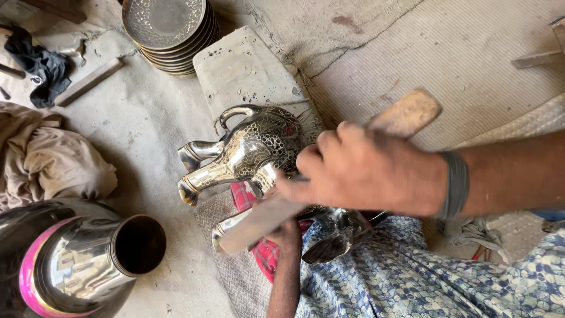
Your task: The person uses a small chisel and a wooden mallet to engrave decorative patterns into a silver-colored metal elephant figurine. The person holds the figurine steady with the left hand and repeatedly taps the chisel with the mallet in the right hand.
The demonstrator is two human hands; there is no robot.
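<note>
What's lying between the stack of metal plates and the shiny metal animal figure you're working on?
In the head view, a flat grey slab fills that stretch, running from the stack of plates down to the metal figure. Its top is speckled with small dark marks and otherwise bare.

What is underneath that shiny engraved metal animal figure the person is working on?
Under the engraved silver-coloured metal animal figure lies a red checked cloth on a grey padded mat. The left hand reaches beneath; the right hand hides the rest.

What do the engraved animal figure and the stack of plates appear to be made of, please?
The animal figure looks like polished silvery metal: bright mirror reflections, with fine engraved patterning on its body. The stacked plates seem to be similar metal, duller and brass-toned at the rims, with patterned faces.
</note>
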